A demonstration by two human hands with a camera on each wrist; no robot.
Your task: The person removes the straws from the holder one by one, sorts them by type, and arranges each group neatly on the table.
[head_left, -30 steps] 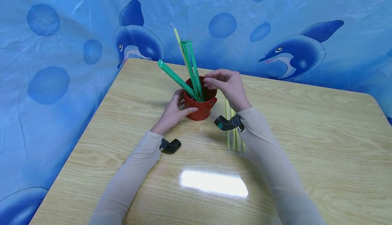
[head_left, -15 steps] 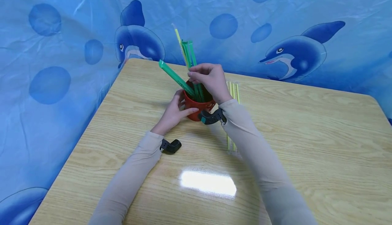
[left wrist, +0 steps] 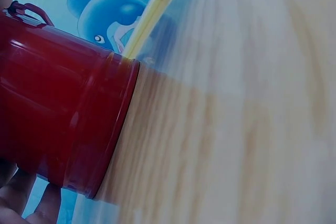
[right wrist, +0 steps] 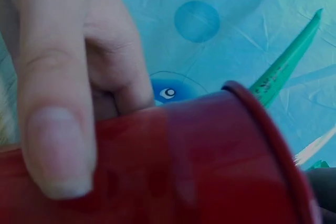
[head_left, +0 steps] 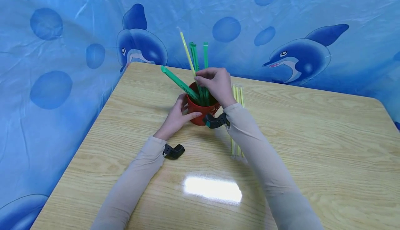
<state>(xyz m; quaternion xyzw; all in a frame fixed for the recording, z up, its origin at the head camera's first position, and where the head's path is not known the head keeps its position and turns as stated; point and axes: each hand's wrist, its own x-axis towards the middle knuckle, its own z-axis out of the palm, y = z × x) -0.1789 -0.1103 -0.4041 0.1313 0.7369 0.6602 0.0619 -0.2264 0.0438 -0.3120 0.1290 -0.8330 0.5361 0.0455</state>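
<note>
A small red bucket (head_left: pixel 196 120) stands on the table, with my left hand (head_left: pixel 175 119) gripping its left side. The right wrist view shows that hand's thumb (right wrist: pixel 58 145) lying across the bucket wall (right wrist: pixel 220 150); in the left wrist view its fingertips (left wrist: pixel 44 205) reach round the far side. Above the rim, my right hand (head_left: pixel 217 84) pinches a yellow straw (head_left: pixel 187 52) in clear wrapping, its lower end hidden. Several green wrapped straws stand in the bucket, one green straw (head_left: pixel 178 82) leaning far left and another green straw (head_left: pixel 205 54) upright behind the right fingers.
Several yellow straws (head_left: pixel 232 146) in clear wrapping lie on the wooden table (head_left: pixel 312 146), partly under the right forearm. A blue dolphin-print sheet (head_left: pixel 193 0) hangs behind the table. Each wrist carries a black band mount.
My right hand has moved left from the bucket's right rim and taken hold of the yellow straw. One green straw has swung right to stand apart. My left hand keeps its grip.
</note>
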